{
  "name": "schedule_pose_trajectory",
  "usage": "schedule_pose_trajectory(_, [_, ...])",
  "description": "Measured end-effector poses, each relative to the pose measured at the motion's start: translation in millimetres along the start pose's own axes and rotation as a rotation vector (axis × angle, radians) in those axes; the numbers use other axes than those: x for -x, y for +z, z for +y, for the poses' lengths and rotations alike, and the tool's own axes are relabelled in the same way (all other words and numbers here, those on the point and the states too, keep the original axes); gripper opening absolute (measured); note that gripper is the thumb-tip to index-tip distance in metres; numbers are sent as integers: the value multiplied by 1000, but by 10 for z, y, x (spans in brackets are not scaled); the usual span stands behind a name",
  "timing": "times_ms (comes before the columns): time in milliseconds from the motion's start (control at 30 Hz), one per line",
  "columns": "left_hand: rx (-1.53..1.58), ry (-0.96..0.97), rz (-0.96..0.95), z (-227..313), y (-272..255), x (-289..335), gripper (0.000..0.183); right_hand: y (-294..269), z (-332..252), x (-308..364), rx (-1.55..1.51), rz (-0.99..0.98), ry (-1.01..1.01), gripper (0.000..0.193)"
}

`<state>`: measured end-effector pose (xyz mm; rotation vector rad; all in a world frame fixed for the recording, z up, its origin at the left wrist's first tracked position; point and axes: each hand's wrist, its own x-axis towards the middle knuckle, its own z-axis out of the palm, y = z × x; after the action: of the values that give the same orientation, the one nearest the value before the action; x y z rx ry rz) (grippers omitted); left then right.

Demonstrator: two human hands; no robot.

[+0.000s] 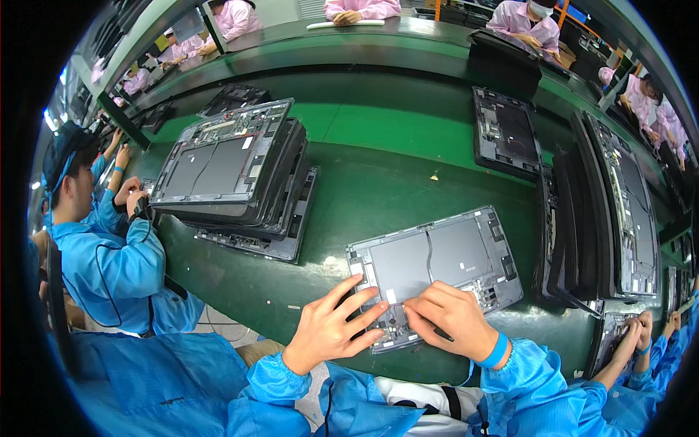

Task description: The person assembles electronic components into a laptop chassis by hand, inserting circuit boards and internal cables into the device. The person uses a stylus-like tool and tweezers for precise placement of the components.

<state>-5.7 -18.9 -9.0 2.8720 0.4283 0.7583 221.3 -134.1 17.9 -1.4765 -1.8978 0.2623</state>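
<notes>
An opened tablet lies before me on the green bench, its grey battery, dark cable and circuit boards exposed. My left hand rests at its near left corner, fingers spread, with fingertips on the frame and the board. Over the near edge, my right hand bends its fingers inward, thumb and forefinger close together above the small parts there. Whatever sits between those fingertips is too small to name. A blue wrist strap circles my right wrist.
A stack of opened tablets stands left, another stack right. A single tablet housing lies at the back right. A blue-clad co-worker sits left; another worker's hands handle a tablet at right. People in pink sit across the bench.
</notes>
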Motion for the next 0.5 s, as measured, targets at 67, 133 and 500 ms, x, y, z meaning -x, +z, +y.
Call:
schedule_pose_trajectory(67, [0, 2, 6, -3, -7, 5, 39, -4, 7, 21, 45, 19, 16, 11])
schedule_pose_trajectory(133, [5, 5, 11, 1, 6, 11, 38, -18, 24, 45, -27, 46, 38, 10])
schedule_pose_trajectory(500, [32, 21, 23, -26, 14, 1, 37, -22, -37, 46, -22, 96, 114, 15])
